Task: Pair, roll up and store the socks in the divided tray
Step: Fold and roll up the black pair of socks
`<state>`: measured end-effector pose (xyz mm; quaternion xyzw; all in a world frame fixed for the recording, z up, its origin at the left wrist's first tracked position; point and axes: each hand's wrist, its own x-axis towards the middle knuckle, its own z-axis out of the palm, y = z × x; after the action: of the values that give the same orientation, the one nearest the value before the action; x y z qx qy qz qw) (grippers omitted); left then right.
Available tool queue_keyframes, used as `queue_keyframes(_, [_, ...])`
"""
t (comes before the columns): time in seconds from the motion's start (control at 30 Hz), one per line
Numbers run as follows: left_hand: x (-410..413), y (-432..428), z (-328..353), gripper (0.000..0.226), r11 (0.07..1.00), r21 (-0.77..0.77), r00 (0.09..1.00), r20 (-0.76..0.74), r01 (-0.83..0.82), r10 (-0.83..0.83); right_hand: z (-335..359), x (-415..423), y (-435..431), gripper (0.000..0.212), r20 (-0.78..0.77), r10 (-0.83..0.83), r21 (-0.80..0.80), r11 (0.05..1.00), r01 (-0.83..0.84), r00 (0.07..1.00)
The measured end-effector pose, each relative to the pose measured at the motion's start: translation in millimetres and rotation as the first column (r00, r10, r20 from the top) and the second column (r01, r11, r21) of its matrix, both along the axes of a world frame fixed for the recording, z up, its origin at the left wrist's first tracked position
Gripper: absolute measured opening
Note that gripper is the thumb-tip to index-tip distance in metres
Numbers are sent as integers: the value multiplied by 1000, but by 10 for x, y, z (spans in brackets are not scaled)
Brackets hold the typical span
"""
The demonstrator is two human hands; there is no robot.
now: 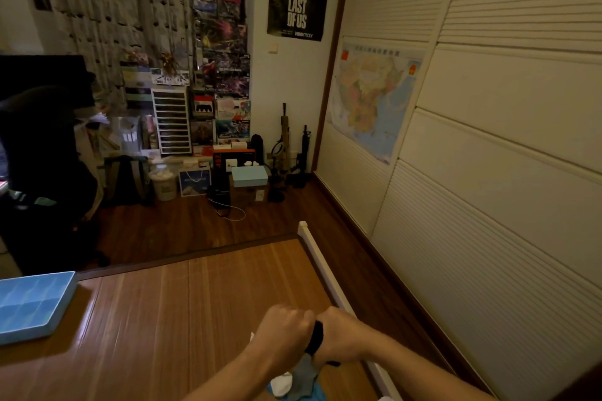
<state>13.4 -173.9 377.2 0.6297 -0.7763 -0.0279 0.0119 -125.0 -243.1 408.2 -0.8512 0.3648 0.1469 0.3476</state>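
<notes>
My left hand [282, 327] and my right hand [338, 335] meet knuckle to knuckle above the bamboo mat [182, 309], both gripping a black sock [315, 337] squeezed between them. Only a dark strip of it shows. Beneath the hands lies a small pile of loose socks: a grey sock [304, 379], a white sock [282, 384] and a bit of blue fabric [319, 395]. The light blue divided tray [49, 312] sits at the mat's left edge, an arm's reach from my hands, its compartments showing nothing inside.
A white rail [321, 265] borders the mat on the right, with dark wood floor [368, 270] and white wardrobe doors [488, 205] beyond. A dark chair [42, 172] stands at the left. Boxes and shelves crowd the far wall.
</notes>
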Motion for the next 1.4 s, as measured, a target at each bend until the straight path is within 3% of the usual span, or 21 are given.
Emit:
queue_keyframes(0.1, [-103,-17,-104,16,985,107,990,-16,-135,138,-170,-42,25,13,-79,13,-117,993,-23,997])
queue_keyframes(0.23, [-242,-96,-296,22,963,225,980,-92,-151,175,-358,-225,36,14,-177,54,-346,931,-114,983])
queue_keyframes(0.37, [-440,-260,-476,20,943,312,979,-123,-117,163,-483,-441,2,24,-154,-45,-251,968,5,987])
queue_keyframes(0.4, [-491,-314,-508,21,921,377,981,-116,-99,153,-524,-501,-8,33,-158,-71,-250,968,30,985])
queue_keyframes(0.5, [-588,-491,-599,31,846,533,972,-183,-30,149,-690,-660,-19,90,-183,-59,-418,908,-23,981])
queue_keyframes(0.53, [-626,-542,-629,35,840,541,967,-198,-28,159,-717,-697,3,95,-186,-31,-469,881,-61,982])
queue_keyframes(0.6, [-724,-595,-696,40,833,550,969,-169,-57,178,-741,-767,40,77,-160,-3,-477,876,-75,987])
queue_keyframes(0.73, [-1029,-746,-857,40,857,510,986,-93,-73,140,-857,-1021,-83,46,-100,-47,-350,937,9,994])
queue_keyframes(0.9, [-1338,-1026,-1244,53,809,585,993,-38,-66,108,-1182,-1345,-347,43,-109,-135,-220,969,108,985])
queue_keyframes(1.0, [-1535,-1098,-1493,39,759,644,979,-76,-97,189,-1425,-1503,-474,36,-178,-156,-111,984,137,972])
queue_keyframes(1.07, [-1638,-1147,-1704,39,733,670,966,-94,-117,241,-1615,-1616,-538,28,-126,-230,-53,973,225,965])
queue_keyframes(1.2, [-1755,-1443,-2178,60,667,741,944,-161,-76,287,-2030,-1821,-764,20,-104,-367,29,928,372,924])
queue_keyframes(1.3, [-1758,-1656,-2512,99,635,768,871,-251,-87,422,-2388,-1959,-1102,18,-115,-523,122,836,534,845])
queue_keyframes(1.4, [-1730,-1744,-2913,85,553,816,618,-349,-170,705,-2762,-2150,-1488,35,-139,-645,74,750,657,751])
